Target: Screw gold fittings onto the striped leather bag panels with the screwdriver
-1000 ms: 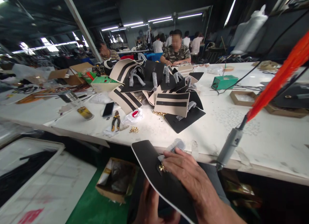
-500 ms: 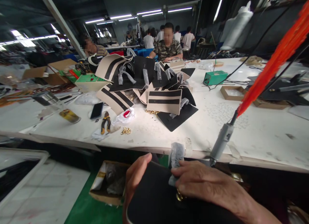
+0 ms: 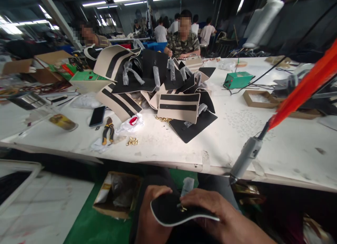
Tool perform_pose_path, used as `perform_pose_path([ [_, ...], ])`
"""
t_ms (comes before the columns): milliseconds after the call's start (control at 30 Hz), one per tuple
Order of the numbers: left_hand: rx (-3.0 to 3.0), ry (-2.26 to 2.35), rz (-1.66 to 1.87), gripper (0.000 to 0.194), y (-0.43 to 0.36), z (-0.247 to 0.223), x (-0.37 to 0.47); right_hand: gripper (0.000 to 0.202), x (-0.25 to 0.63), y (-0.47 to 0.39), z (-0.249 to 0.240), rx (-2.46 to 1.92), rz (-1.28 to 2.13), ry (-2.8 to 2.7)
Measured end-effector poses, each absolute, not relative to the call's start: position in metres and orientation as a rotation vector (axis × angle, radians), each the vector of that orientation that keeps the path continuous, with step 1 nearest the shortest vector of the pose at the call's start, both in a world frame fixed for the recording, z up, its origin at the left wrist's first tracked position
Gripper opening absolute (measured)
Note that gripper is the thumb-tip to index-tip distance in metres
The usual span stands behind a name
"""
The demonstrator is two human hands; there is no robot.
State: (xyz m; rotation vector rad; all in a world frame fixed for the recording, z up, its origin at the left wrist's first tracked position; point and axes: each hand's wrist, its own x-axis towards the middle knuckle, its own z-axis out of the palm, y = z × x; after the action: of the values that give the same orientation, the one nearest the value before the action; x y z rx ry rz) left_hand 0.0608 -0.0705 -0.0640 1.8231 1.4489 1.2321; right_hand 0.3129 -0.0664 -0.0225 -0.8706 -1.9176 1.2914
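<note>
A black panel (image 3: pixel 168 209) with a pale edge is held over my lap, bowed in a curve. My left hand (image 3: pixel 154 214) is closed around its left side, thumb along the top edge. My right hand (image 3: pixel 210 205) grips the right side, with its fingers over the black face. Beside those fingertips sits a small gold metal fitting (image 3: pixel 183 209). A strap wrapped in clear plastic (image 3: pixel 187 186) sticks up past the panel's far edge, next to my right fingers. The panel's underside and the fingers beneath it are mostly hidden.
Across the white table (image 3: pixel 158 151) lie piled black-and-beige panels (image 3: pixel 179 109), pliers (image 3: pixel 107 131), a phone (image 3: pixel 97 116) and gold chain pieces (image 3: pixel 132 141). A grey electric screwdriver-like tool (image 3: pixel 246 159) hangs at right from a red cord. A carton (image 3: pixel 113 212) stands below; a co-worker (image 3: pixel 184 40) sits opposite.
Both hands have lowered the black panel toward my lap and tilted it, so it now appears edge-on and curved. The plastic-wrapped strap has moved down with it. The head view has shifted slightly.
</note>
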Motion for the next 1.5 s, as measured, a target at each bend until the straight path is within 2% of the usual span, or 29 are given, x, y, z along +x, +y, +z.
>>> perform_pose_path([
  [100,1.808,1.467,1.088,0.043,-0.043,-0.058,0.072,0.033,0.313,-0.047,-0.027,-0.987,1.45,-1.671],
  [200,1.809,1.539,0.988,0.063,-0.012,-0.058,0.088,0.048,0.317,-0.024,-0.039,-1.155,1.64,-1.329],
  [333,1.977,1.541,1.079,0.108,0.018,-0.069,0.103,0.06,0.322,-0.006,-0.054,-1.303,1.721,-1.013],
  [433,2.052,1.466,1.13,0.119,0.029,-0.075,0.11,0.062,0.324,0.0,-0.057,-1.378,1.741,-0.884],
  [567,1.756,1.404,0.952,0.108,0.038,-0.07,0.114,0.064,0.327,0.002,-0.056,-1.378,1.773,-0.81],
  [733,1.514,1.303,0.722,0.065,0.046,-0.056,0.112,0.06,0.329,0.0,-0.053,-1.432,1.735,-0.877],
  [800,1.507,1.289,0.695,0.054,0.047,-0.052,0.112,0.057,0.33,0.0,-0.052,-1.443,1.718,-0.921],
  [1000,1.472,1.316,0.7,0.051,0.05,-0.048,0.117,0.05,0.331,0.006,-0.046,-1.524,1.675,-1.033],
  [1233,1.381,1.273,0.639,0.052,0.071,-0.053,0.125,0.035,0.326,0.023,-0.038,-1.84,1.434,-1.242],
  [1500,1.511,1.347,0.553,0.037,0.089,-0.052,0.135,0.021,0.319,0.045,-0.044,-1.993,1.253,-1.381],
])
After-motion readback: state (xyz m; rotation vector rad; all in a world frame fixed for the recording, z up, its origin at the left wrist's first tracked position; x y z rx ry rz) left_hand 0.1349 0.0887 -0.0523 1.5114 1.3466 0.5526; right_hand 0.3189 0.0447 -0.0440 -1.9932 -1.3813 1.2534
